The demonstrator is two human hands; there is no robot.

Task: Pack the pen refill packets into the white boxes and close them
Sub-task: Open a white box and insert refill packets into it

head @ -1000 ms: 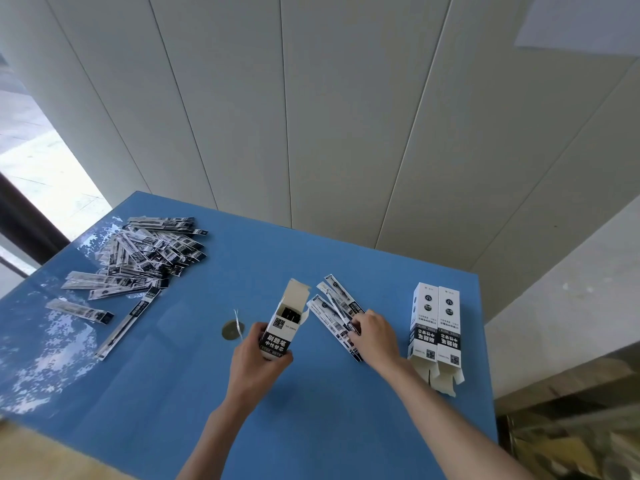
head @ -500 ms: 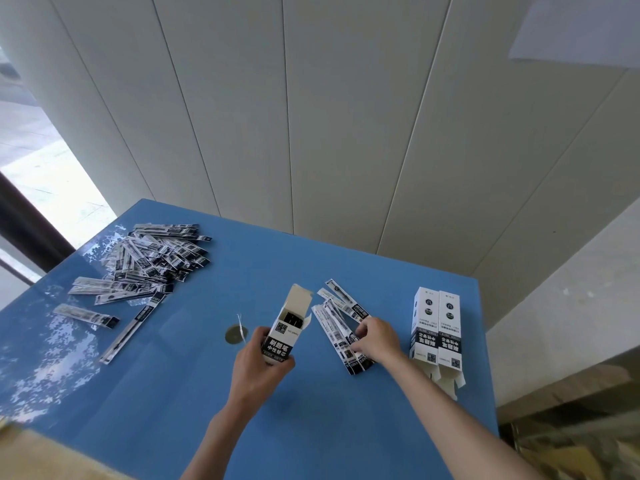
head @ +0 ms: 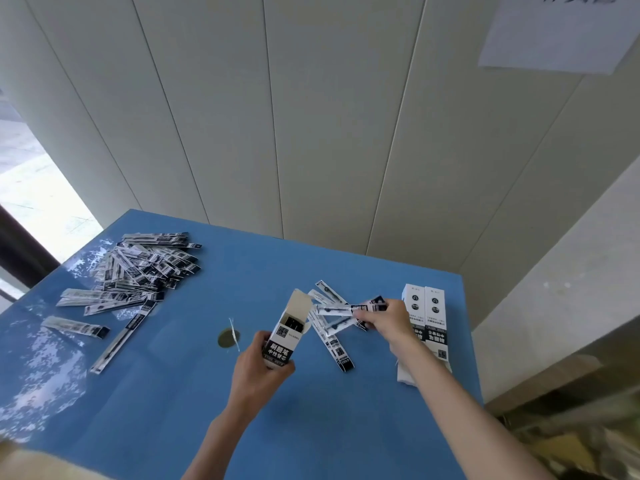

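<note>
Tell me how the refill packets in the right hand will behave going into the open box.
The refill packets look thin and glossy, so they may slide against each other in the right hand. They stick out sideways without drooping, so they are probably fairly stiff. The open box, gripped low by the left hand, looks like light card and may flex.

Three white boxes: one open box [head: 284, 336] held upright in the left hand [head: 258, 370], two closed boxes [head: 426, 318] lying side by side at the table's right. Two hands; the right hand [head: 388, 322] pinches two refill packets [head: 348, 311], maybe more, blurred. About four loose packets [head: 334, 344] under them. One big pile of packets [head: 145, 268] at left, too many to count. One blue table [head: 173, 410]. One paper sheet [head: 550, 32] on wall.
</note>
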